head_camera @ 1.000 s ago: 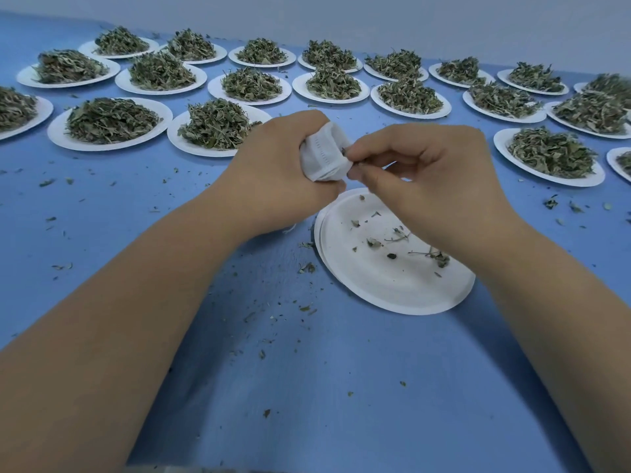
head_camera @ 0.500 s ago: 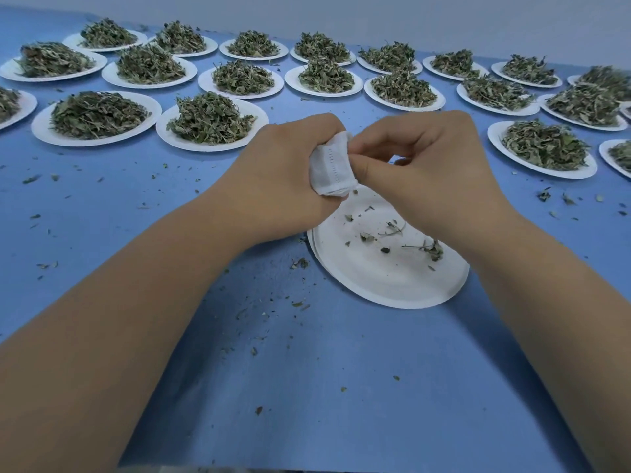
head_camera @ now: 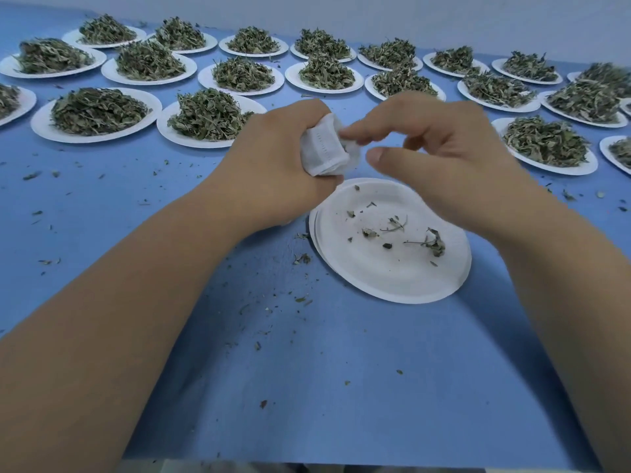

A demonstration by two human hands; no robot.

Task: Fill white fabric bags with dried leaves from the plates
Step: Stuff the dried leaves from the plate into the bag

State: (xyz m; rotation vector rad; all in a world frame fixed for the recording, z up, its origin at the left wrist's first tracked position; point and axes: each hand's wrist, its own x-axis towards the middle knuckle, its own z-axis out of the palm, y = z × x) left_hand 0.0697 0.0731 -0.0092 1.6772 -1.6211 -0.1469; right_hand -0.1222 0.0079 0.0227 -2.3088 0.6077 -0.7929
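Note:
My left hand (head_camera: 273,165) grips a small white fabric bag (head_camera: 324,151) above the blue table, its mouth turned to the right. My right hand (head_camera: 444,158) is beside it; the index fingertip touches the bag's mouth and the thumb sits apart below it, holding nothing. What is inside the bag is hidden. Under both hands lies a white paper plate (head_camera: 392,278) holding only a few leaf scraps (head_camera: 433,244). The nearest heaped plate of dried leaves (head_camera: 208,114) stands just behind my left hand.
Several white plates heaped with dried green leaves fill the back of the blue table (head_camera: 307,387) in rows, one at the right (head_camera: 546,141) and one at the left (head_camera: 95,110). Leaf crumbs are scattered over the cloth. The table's front edge runs along the bottom.
My right thumb and index finger had pinched the bag's mouth; now the thumb has come off and only the index fingertip touches it. The left hand keeps its grip.

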